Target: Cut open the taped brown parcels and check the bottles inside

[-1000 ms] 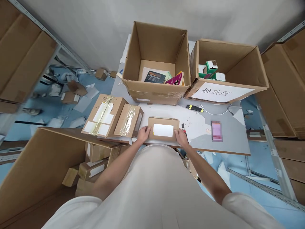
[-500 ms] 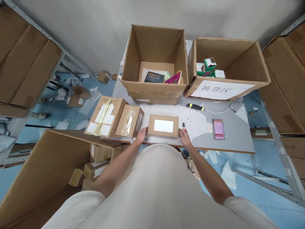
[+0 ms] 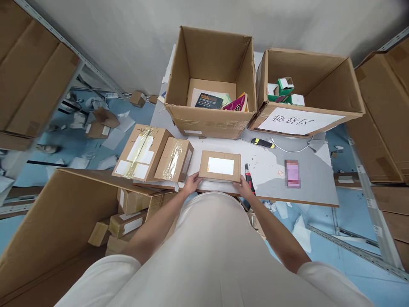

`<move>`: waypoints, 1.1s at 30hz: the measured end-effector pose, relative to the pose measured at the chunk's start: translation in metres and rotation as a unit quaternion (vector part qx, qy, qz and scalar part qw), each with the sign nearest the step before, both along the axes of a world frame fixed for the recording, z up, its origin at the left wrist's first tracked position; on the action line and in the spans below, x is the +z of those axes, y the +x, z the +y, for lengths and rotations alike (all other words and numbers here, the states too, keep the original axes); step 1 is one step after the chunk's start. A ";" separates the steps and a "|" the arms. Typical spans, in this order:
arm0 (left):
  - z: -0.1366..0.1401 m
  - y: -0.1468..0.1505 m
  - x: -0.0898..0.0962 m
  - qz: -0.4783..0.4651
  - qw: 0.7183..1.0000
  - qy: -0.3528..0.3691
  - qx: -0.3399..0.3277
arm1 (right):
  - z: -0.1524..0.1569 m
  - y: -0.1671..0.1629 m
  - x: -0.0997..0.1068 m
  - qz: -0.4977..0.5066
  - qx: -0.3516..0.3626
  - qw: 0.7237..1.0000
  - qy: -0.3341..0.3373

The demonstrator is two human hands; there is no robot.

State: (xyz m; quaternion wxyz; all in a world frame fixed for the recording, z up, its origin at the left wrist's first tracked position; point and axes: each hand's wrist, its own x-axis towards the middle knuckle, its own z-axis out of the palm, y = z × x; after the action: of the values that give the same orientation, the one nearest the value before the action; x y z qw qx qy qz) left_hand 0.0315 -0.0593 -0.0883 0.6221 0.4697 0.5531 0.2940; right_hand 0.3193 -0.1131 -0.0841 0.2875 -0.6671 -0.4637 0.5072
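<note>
A flat brown cardboard box (image 3: pixel 204 167) with a white label lies in front of me at the table's near edge. My left hand (image 3: pixel 191 183) grips its near left corner, fingers partly hidden under the edge. At the near right corner, my right hand (image 3: pixel 244 187) holds it as well. A red and black utility knife (image 3: pixel 249 178) lies just right of the box, close to my right hand. Two taped cartons stand to the left: a small one (image 3: pixel 175 160) and a larger one (image 3: pixel 156 147) with white labels.
Behind stand an open carton (image 3: pixel 207 123) with books and another open carton (image 3: pixel 322 96) with green-white boxes. A yellow-black cutter (image 3: pixel 263 143) and a blurred pink item (image 3: pixel 292 174) lie on the table (image 3: pixel 315 187). A big carton (image 3: pixel 47 213) holding parcels stands lower left.
My right hand has shifted from the box's right side to its near right corner, uncovering more of the red utility knife. The box's near edge appears slightly raised.
</note>
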 end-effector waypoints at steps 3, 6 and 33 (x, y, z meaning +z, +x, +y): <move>0.008 0.000 0.022 0.091 0.995 0.052 -0.005 | 0.011 0.006 0.019 -0.089 0.026 0.995 0.025; 0.020 0.004 0.044 0.215 0.971 0.106 -0.011 | 0.027 0.010 0.036 -0.145 0.025 0.989 0.032; 0.013 0.004 0.002 0.037 0.998 0.031 -0.034 | 0.023 0.010 0.010 -0.032 0.033 0.999 0.023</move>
State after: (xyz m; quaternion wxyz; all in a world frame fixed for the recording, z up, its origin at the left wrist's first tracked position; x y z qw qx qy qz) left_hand 0.0358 -0.0464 -0.0868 0.5963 0.5179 0.5499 0.2717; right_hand 0.3292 -0.0900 -0.0744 0.2708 -0.6607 -0.5056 0.4843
